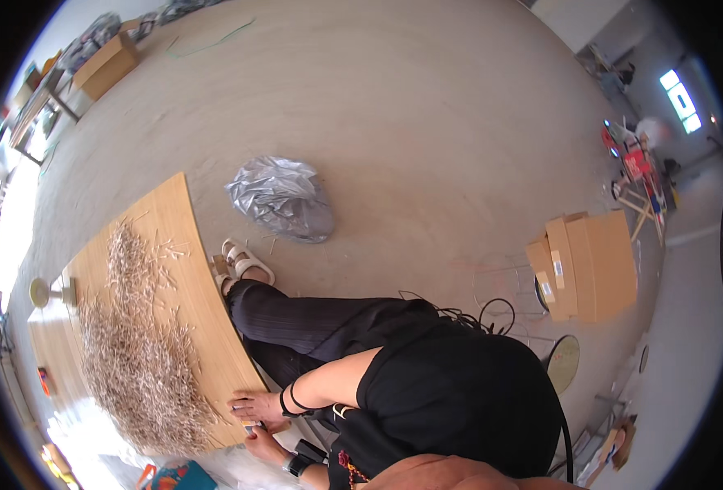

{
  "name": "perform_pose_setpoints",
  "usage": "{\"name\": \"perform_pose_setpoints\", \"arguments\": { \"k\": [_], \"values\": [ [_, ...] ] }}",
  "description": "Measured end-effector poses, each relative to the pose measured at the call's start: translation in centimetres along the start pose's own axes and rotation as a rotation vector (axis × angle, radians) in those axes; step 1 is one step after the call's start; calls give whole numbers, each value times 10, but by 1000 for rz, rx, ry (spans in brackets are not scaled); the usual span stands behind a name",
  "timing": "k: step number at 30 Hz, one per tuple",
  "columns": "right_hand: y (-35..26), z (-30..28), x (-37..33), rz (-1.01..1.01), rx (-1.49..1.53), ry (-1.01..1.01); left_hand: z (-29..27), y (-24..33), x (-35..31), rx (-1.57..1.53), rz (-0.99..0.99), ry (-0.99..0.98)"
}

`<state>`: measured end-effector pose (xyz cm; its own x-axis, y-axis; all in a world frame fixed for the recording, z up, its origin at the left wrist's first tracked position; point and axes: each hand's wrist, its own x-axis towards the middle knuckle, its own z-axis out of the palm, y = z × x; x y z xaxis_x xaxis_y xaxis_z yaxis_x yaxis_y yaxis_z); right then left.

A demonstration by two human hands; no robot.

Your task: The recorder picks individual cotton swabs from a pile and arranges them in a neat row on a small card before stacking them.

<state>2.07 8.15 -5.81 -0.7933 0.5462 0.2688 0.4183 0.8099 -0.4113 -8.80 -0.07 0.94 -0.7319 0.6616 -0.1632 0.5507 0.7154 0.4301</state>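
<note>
My right hand (255, 407), with dark bands on its wrist, is at the table's near edge, its fingers bent and closed. Just below it my left hand (267, 447), wearing a dark watch (298, 464), is closed too, its fingertips close to the right hand. Something small shows between the two hands, too little of it to name. Beside them, a large heap of thin, pale brown sticks (145, 367) spreads over the light wooden table (223, 359). A few loose sticks lie near my fingers.
A round pale object (40, 292) and a small red one (44, 380) are at the table's far side. A grey plastic bag (280, 198) lies on the floor by my feet. Cardboard boxes (594, 265) and dark cables (496, 314) are to the right.
</note>
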Motion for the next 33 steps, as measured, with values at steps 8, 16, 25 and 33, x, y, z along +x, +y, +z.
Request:
{"name": "perform_pose_setpoints", "arguments": {
  "k": [8, 16, 25, 33],
  "values": [
    [5, -6, 4, 17, 121, -167, 1, 3, 7, -31, -56, -83],
    [10, -3, 4, 17, 534, -200, -1, 1, 9, 7, -60, -116],
    [7, -2, 2, -32, 78, -146, 0, 2, 8, -4, -66, -104],
    [4, -4, 2, -23, 54, -127, -4, 5, 7, 17, -73, -105]
  ]
}}
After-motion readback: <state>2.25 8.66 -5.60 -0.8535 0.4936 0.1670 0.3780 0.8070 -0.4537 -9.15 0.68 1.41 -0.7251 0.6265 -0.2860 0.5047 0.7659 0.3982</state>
